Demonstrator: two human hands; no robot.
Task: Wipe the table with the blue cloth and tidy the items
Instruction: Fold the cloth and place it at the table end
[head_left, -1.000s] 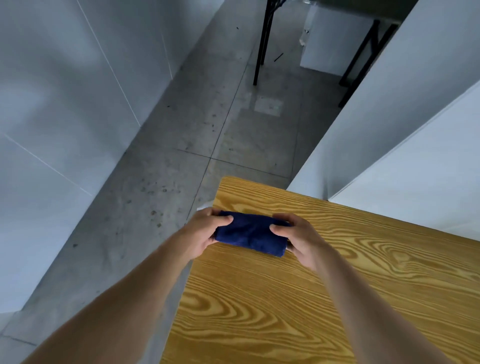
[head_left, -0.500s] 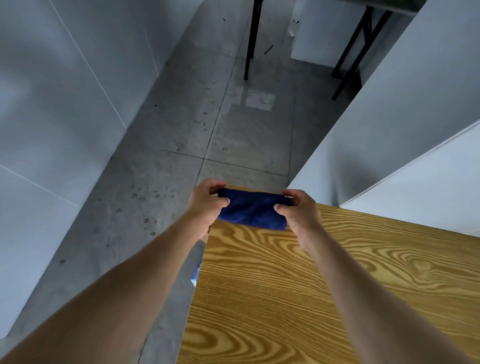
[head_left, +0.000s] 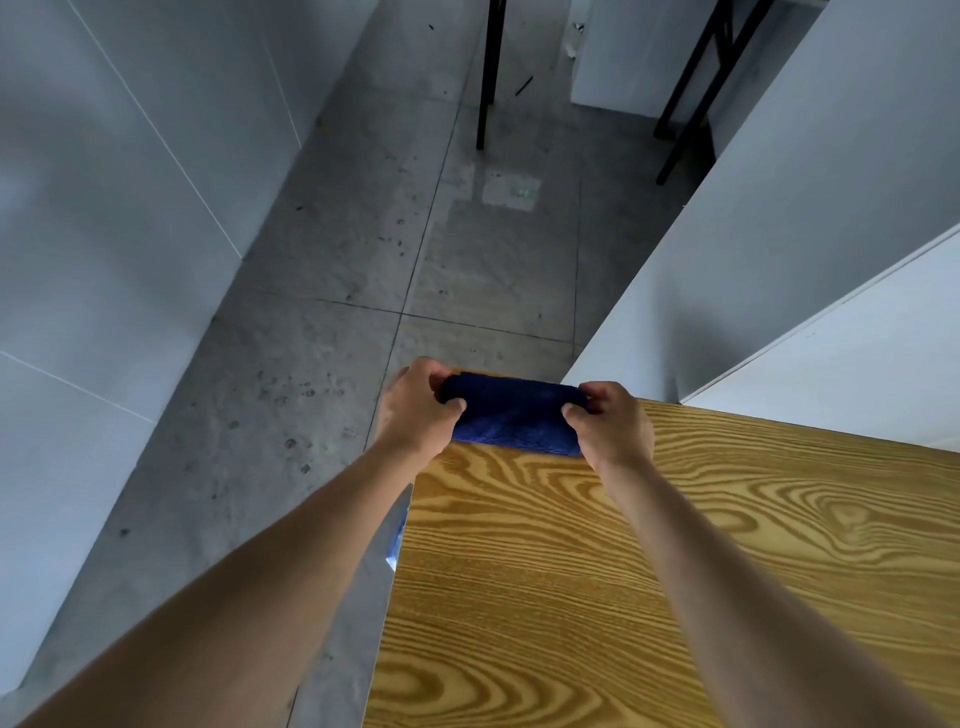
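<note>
Dim, cool, even light; soft shadows, faint floor glare, wide-angle edge stretching.

A grey tiled concrete floor, speckled with dark spots, runs past pale grey wall panels on the left. White partition panels rise on the right. At the top stand thin black metal legs and a slanted black frame beside a white box-shaped unit. A pale rectangular patch marks the floor below them.
</note>
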